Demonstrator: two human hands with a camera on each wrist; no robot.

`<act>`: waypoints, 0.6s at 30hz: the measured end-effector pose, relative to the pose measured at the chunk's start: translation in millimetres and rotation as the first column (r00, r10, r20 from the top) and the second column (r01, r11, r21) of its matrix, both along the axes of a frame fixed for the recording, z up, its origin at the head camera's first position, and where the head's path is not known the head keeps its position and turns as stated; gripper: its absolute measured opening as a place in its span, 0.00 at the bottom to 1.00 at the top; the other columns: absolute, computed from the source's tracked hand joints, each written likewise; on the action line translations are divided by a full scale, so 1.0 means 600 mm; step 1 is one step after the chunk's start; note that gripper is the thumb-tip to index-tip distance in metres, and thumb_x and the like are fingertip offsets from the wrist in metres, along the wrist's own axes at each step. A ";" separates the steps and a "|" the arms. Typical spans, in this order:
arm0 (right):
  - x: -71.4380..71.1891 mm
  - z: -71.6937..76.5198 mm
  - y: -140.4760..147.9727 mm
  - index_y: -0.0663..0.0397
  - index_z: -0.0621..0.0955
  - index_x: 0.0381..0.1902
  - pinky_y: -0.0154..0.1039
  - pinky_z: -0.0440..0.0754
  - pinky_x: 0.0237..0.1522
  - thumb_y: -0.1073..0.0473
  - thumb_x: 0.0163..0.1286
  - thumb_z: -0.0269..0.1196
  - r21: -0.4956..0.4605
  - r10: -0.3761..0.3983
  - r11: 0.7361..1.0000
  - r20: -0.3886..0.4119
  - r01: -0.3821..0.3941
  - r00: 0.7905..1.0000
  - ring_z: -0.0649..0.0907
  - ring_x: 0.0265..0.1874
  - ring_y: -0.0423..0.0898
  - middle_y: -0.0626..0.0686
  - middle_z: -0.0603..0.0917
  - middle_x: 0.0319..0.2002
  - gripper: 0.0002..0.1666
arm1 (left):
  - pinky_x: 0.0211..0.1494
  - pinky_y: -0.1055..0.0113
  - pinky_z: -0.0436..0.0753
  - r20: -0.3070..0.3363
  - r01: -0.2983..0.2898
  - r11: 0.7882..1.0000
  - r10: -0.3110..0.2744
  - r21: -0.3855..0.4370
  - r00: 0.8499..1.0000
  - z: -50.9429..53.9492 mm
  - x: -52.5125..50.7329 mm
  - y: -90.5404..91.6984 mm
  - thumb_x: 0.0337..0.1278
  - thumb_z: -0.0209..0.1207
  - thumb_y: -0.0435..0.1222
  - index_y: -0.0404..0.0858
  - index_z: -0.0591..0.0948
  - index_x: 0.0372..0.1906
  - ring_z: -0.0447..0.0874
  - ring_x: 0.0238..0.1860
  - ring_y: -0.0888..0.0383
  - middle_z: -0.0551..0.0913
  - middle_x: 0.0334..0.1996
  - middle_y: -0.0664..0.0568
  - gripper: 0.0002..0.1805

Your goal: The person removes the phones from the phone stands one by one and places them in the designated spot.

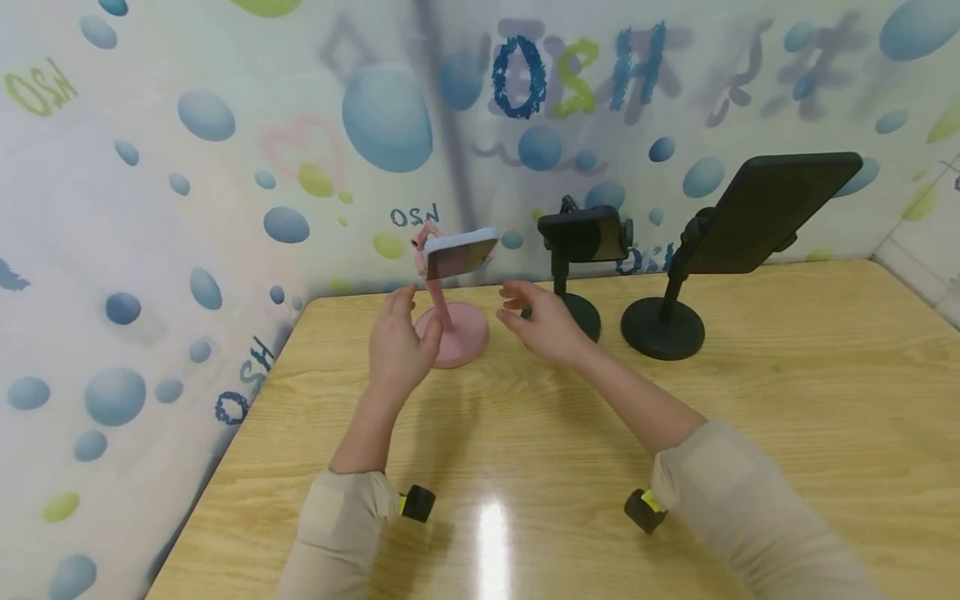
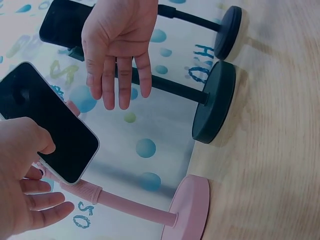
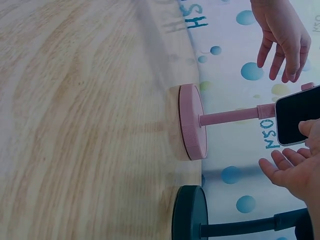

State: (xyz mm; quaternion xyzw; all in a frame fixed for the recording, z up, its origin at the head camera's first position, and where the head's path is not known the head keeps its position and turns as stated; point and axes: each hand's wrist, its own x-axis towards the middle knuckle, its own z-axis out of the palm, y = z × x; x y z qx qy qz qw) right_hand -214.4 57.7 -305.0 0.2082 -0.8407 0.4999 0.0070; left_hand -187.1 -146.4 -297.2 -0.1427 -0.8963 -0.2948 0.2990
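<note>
Head view — hands (image 1: 401, 346) (image 1: 547, 325) flank pink stand (image 1: 440, 307), contact unclear.

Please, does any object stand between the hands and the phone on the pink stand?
Nothing visible does. The left hand and right hand are on either side of the pink stand, with open space towards its phone. The dark green stand shows behind the right hand, not in between.

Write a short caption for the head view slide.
Left hand and right hand flank a pink stand holding a phone, beside a dark green stand and a black stand.
</note>
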 end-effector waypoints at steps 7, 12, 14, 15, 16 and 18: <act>-0.008 0.010 -0.001 0.66 0.64 0.61 0.46 0.73 0.50 0.59 0.68 0.52 -0.049 -0.023 0.999 -0.022 0.021 1.000 0.74 0.54 0.54 0.62 0.71 0.57 0.27 | 0.38 0.53 0.78 0.002 -0.008 1.000 0.008 0.026 1.000 0.011 -0.004 0.001 0.49 0.56 0.31 0.21 0.71 0.52 0.77 0.43 0.40 0.74 0.46 0.32 0.24; -0.022 0.008 -0.006 0.66 0.64 0.62 0.46 0.69 0.55 0.56 0.71 0.49 -0.079 -0.039 0.996 -0.038 0.036 0.998 0.72 0.55 0.54 0.62 0.70 0.58 0.26 | 0.37 0.55 0.79 0.014 -0.012 0.999 0.011 0.053 1.000 0.017 -0.009 0.004 0.51 0.56 0.30 0.23 0.69 0.55 0.76 0.44 0.41 0.74 0.46 0.33 0.25; -0.028 0.008 -0.009 0.66 0.64 0.61 0.46 0.68 0.56 0.56 0.71 0.48 -0.086 -0.046 0.995 -0.047 0.041 0.998 0.71 0.56 0.53 0.62 0.70 0.58 0.26 | 0.37 0.56 0.78 0.013 -0.015 0.998 0.014 0.060 1.000 0.019 -0.011 0.005 0.50 0.56 0.30 0.23 0.69 0.55 0.75 0.44 0.42 0.75 0.45 0.33 0.25; -0.030 0.008 -0.011 0.66 0.64 0.61 0.46 0.67 0.56 0.55 0.71 0.47 -0.088 -0.048 0.995 -0.050 0.043 0.998 0.71 0.57 0.53 0.62 0.70 0.58 0.26 | 0.37 0.56 0.78 0.011 -0.015 0.998 0.014 0.066 1.000 0.020 -0.012 0.006 0.50 0.56 0.30 0.23 0.69 0.55 0.75 0.44 0.42 0.75 0.45 0.33 0.26; -0.032 0.009 -0.012 0.66 0.65 0.61 0.46 0.67 0.56 0.56 0.71 0.47 -0.086 -0.052 0.995 -0.054 0.048 0.997 0.71 0.57 0.53 0.62 0.70 0.58 0.26 | 0.37 0.56 0.78 0.012 -0.016 0.997 0.015 0.070 1.000 0.021 -0.013 0.007 0.50 0.56 0.30 0.23 0.69 0.56 0.75 0.44 0.42 0.75 0.45 0.33 0.26; -0.035 0.011 -0.016 0.66 0.65 0.61 0.46 0.68 0.56 0.57 0.71 0.47 -0.086 -0.056 0.995 -0.059 0.051 0.997 0.71 0.56 0.53 0.61 0.71 0.58 0.25 | 0.37 0.56 0.78 0.017 -0.018 0.997 0.017 0.079 1.000 0.022 -0.014 0.008 0.50 0.55 0.30 0.23 0.68 0.56 0.75 0.44 0.43 0.74 0.46 0.33 0.26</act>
